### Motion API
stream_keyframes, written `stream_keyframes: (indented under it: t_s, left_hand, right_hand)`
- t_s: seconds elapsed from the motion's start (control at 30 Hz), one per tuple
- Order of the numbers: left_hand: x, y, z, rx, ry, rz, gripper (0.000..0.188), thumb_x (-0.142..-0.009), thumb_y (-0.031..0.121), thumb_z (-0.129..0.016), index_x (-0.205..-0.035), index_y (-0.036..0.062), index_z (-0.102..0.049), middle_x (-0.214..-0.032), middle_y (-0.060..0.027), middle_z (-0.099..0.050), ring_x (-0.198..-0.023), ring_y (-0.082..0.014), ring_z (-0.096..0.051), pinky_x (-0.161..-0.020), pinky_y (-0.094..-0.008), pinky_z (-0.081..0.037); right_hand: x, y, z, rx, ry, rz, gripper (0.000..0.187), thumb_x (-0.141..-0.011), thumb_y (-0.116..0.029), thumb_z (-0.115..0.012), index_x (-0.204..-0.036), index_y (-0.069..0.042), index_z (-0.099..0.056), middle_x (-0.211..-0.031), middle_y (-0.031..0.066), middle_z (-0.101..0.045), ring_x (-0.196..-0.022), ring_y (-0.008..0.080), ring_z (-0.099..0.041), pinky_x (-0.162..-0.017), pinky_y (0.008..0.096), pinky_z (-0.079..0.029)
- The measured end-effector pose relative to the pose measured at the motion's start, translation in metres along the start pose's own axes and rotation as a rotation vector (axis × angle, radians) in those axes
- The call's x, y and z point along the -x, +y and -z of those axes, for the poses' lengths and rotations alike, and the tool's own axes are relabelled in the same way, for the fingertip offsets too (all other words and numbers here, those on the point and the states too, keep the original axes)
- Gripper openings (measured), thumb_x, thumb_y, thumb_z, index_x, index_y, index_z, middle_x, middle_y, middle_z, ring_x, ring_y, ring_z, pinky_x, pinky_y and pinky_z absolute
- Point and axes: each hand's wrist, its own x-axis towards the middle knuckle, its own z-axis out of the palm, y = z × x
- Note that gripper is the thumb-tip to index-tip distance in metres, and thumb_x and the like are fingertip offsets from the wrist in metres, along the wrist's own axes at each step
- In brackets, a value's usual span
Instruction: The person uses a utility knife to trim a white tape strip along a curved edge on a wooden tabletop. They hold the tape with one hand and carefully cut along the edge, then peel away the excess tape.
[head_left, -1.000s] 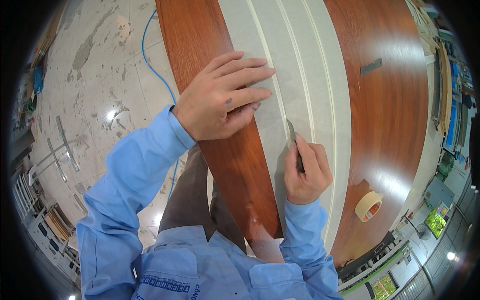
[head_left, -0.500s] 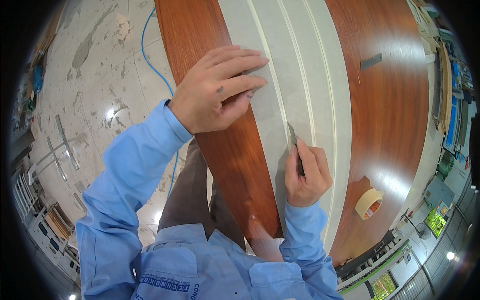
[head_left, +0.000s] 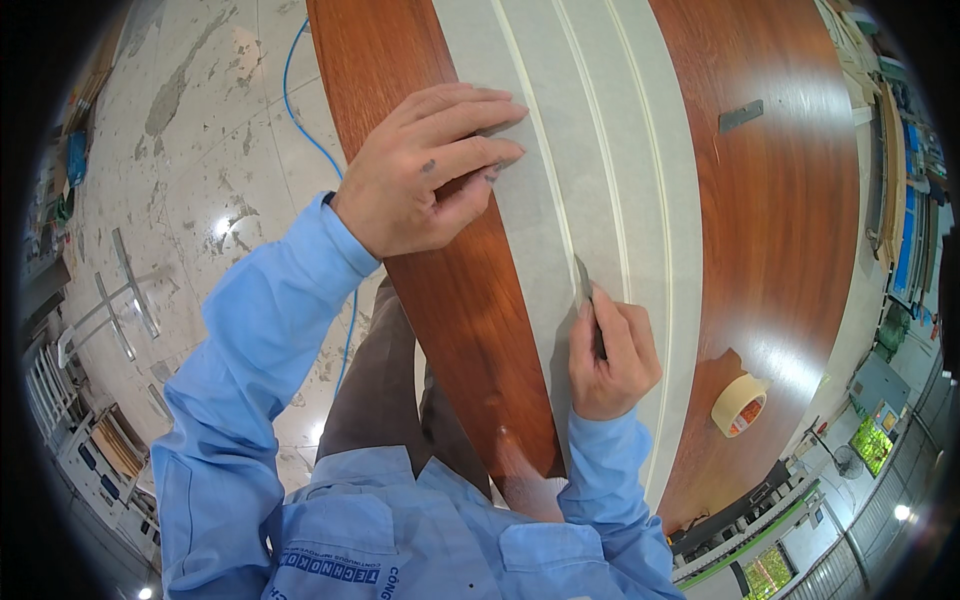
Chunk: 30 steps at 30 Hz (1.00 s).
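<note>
My right hand (head_left: pixel 614 362) is closed around a knife (head_left: pixel 590 290) with a dark handle. The metal blade points away from me, its tip at the leftmost cream strip (head_left: pixel 545 150) on the pale grey panel (head_left: pixel 535 220). Further up, my left hand (head_left: pixel 425 165) lies across the panel's left edge, its fingers stretched out over the grey surface and its thumb below them. Nothing shows in it, though its underside is hidden. Two more cream strips run lengthwise to the right. Under the panel is a glossy reddish-brown wood-grain board (head_left: pixel 465 350).
On the board's right side lie a roll of cream masking tape (head_left: pixel 739 406) and a small flat metal blade (head_left: pixel 741 116). A blue hose (head_left: pixel 300 110) crosses the stained tile floor at left. A metal frame (head_left: pixel 118 295) lies further left.
My right hand and the knife have slid slightly toward me along the strip. The left hand has shifted a little left and up.
</note>
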Motion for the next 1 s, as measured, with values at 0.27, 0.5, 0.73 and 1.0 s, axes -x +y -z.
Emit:
stream_keyframes:
  t_s: [0.27,0.5,0.73,1.0]
  left_hand:
    - [0.000,0.003,0.003,0.020,-0.018,0.032,0.031,-0.083,-0.004,-0.068,-0.110,0.0071,-0.078,-0.136,-0.0101,-0.072,-0.131,-0.0330,-0.064,-0.109,-0.0462,-0.052]
    - [0.000,0.004,0.004,0.020,-0.027,0.036,0.031,-0.084,-0.003,-0.066,-0.110,0.0070,-0.079,-0.135,-0.0105,-0.072,-0.132,-0.0334,-0.064,-0.110,-0.0462,-0.052]
    - [0.000,0.004,0.005,0.010,-0.027,0.036,0.032,-0.083,-0.004,-0.066,-0.111,0.0067,-0.079,-0.135,-0.0102,-0.072,-0.132,-0.0331,-0.064,-0.109,-0.0455,-0.052]
    - [0.000,0.003,0.004,-0.010,-0.020,0.018,0.032,-0.086,-0.004,-0.065,-0.112,0.0069,-0.079,-0.135,-0.0101,-0.072,-0.131,-0.0326,-0.065,-0.109,-0.0444,-0.053]
  right_hand:
    - [0.011,0.000,0.004,0.004,0.004,-0.023,0.036,-0.081,0.014,-0.079,-0.116,0.004,-0.077,-0.090,0.0133,-0.069,-0.069,0.0223,-0.067,-0.057,0.0315,-0.052]
    - [0.020,0.002,0.008,-0.006,0.017,-0.024,0.037,-0.081,0.014,-0.079,-0.116,0.004,-0.077,-0.090,0.0135,-0.069,-0.069,0.0225,-0.067,-0.058,0.0315,-0.053]
    - [0.027,0.003,0.011,-0.003,0.016,-0.023,0.037,-0.081,0.014,-0.079,-0.116,0.004,-0.077,-0.090,0.0137,-0.069,-0.069,0.0228,-0.067,-0.058,0.0314,-0.053]
    - [0.035,0.004,0.017,-0.017,0.013,-0.040,0.033,-0.084,0.013,-0.077,-0.115,0.004,-0.077,-0.089,0.0128,-0.069,-0.069,0.0194,-0.065,-0.059,0.0298,-0.051]
